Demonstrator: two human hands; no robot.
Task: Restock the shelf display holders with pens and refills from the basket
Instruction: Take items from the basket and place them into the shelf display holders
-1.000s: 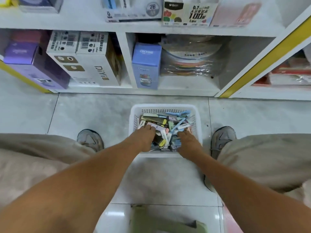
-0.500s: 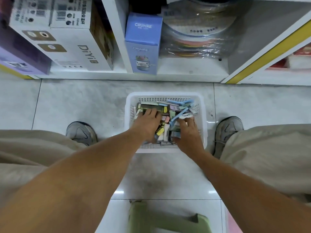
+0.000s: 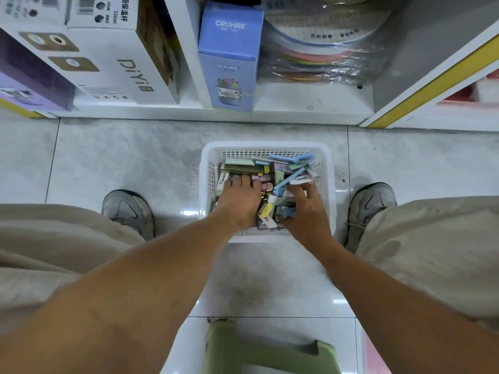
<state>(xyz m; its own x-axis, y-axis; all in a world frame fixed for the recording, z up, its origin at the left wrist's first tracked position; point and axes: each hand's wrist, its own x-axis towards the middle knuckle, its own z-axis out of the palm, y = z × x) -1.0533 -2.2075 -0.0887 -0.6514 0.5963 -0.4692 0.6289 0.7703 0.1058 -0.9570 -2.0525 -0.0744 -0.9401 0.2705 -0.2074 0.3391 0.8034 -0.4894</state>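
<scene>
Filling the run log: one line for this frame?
phase: picking | left hand: in basket, on packs | right hand: among packs | lifted: nothing

White perforated basket [image 3: 329, 184] of pastel blue, green, yellow and pink packets [image 3: 280, 179]; grey-veined floor tiles [image 3: 129, 157]; green stool [image 3: 270, 352].

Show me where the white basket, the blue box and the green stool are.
white basket [image 3: 267, 146]: head view, far rim.
blue box [image 3: 229, 79]: head view, front face.
green stool [image 3: 270, 354]: head view, top surface.
</scene>
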